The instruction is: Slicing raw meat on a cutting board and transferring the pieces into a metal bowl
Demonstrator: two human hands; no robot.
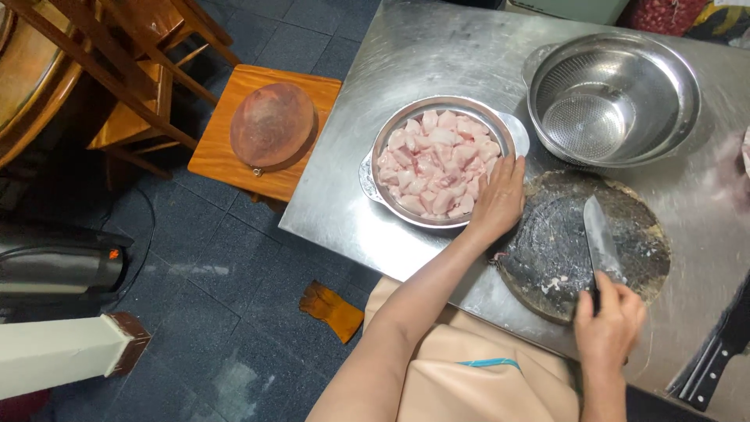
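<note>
My left hand point(498, 201) rests on the near right rim of a metal pan point(373, 156) filled with several pale pink pieces of cut raw meat point(437, 160). My right hand point(609, 324) grips the handle of a knife point(601, 238), whose blade lies flat across a round dark wooden chopping board point(547, 258). A few white scraps sit on the board near the blade. Pan and board both stand on a steel table point(414, 55).
A large steel bowl with a strainer inside it point(613, 98) stands at the back right. A second dark-handled knife point(715, 352) lies at the table's right front edge. Left of the table is a wooden stool point(226, 168) bearing a round lid point(272, 125), beside wooden chairs point(133, 86).
</note>
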